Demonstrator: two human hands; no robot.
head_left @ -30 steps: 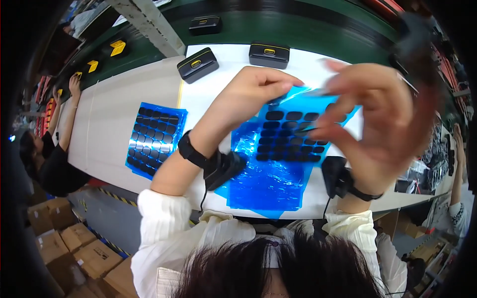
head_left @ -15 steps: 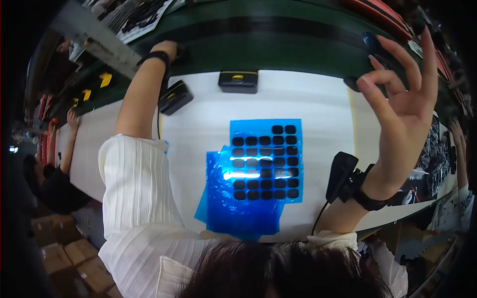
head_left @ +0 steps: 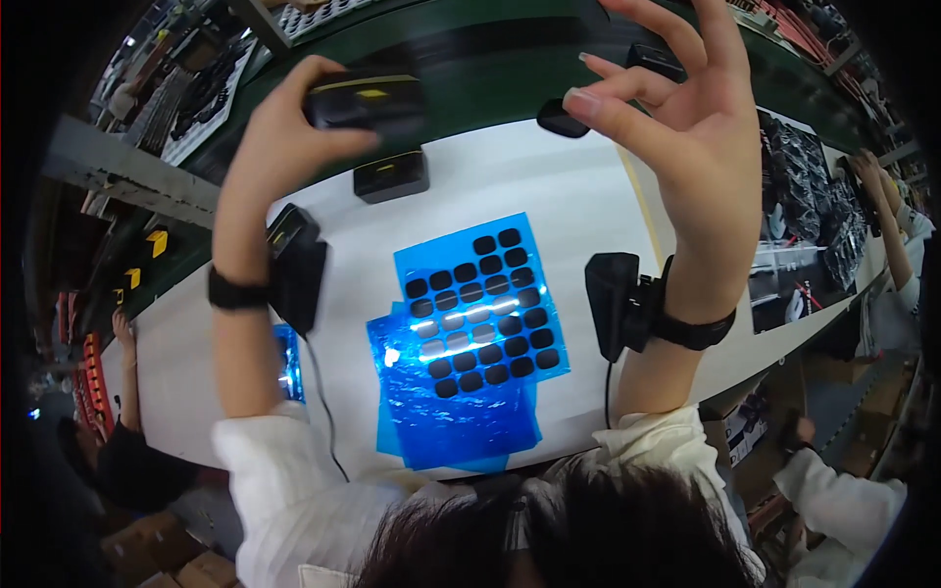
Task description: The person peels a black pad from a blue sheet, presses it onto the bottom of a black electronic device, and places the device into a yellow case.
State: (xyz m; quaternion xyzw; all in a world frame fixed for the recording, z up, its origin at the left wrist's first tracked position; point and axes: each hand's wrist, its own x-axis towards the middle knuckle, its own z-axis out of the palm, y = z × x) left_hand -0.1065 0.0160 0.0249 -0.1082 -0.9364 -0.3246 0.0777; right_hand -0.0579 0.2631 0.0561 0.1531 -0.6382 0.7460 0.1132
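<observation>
My left hand [head_left: 284, 122] is raised over the far edge of the white table [head_left: 549, 186] and grips a black box-shaped device with a small yellow mark [head_left: 368, 98]. My right hand [head_left: 676, 108] is held up with its fingers spread, empty, next to a small dark oval part [head_left: 564, 120]. Below both hands a blue film sheet carrying rows of black rounded pads [head_left: 480, 304] lies on the table, on top of a bare blue film sheet [head_left: 451, 416]. Both wrists wear black strapped units.
A second black device [head_left: 392, 176] lies on the table's far edge by a dark green belt [head_left: 490, 39]. Another blue sheet [head_left: 289, 363] peeks out under my left forearm. Other people work at the left [head_left: 123, 333] and right [head_left: 882, 196]. Cardboard boxes stand at the lower left.
My left hand has drawn back from the far left, holding a black device now. My right hand stays raised and open. The blue sheets have not moved.
</observation>
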